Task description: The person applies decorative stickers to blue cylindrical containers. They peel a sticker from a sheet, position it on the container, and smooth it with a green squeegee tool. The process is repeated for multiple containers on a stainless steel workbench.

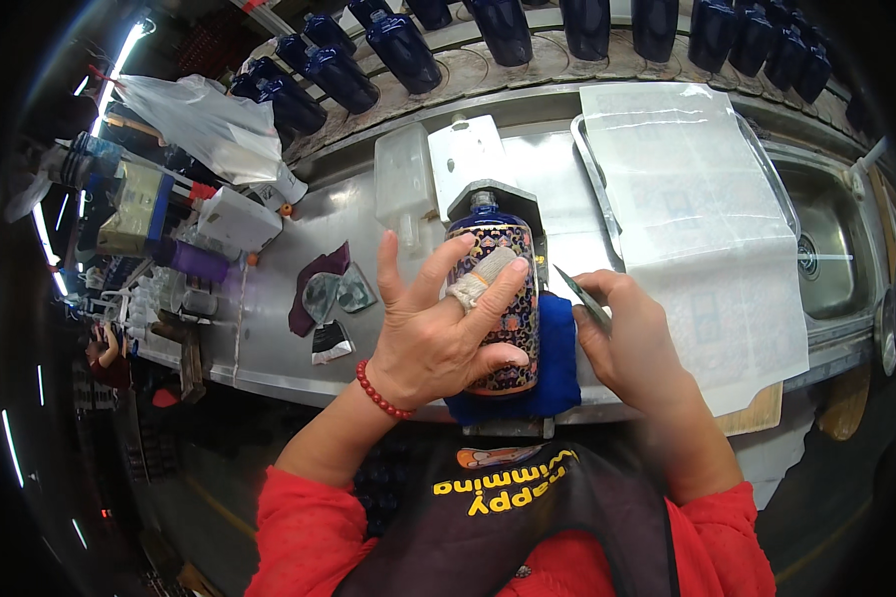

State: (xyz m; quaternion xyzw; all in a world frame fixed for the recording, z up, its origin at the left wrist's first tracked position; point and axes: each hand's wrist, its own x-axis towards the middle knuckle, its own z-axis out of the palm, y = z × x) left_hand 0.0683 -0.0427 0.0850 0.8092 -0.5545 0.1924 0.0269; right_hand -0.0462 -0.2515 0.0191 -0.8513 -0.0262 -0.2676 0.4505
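Observation:
A dark blue glass bottle [521, 350] with a colourful patterned wrap lies in front of me, its clear neck pointing away. Beneath its near part is a blue cloth [560, 348], and a grey angular holder [518, 194] stands behind its shoulders. My left hand [436, 333] rests across the patterned side, its fingers spread and open. Pale wrapping covers one of its fingers. Just right of the bottle, my right hand [635, 343] is closed on a thin, flat, dark scraper-like blade [579, 297]. Its tip points toward the bottle without visibly touching it; its grip end is hidden.
White printed sheets [682, 239] cover a tray at right, beside a steel sink [826, 244]. A clear plastic container [403, 174] stands behind the bottle. Scraps of dark film [329, 289] lie left. Several blue bottles [403, 50] line the far shelf.

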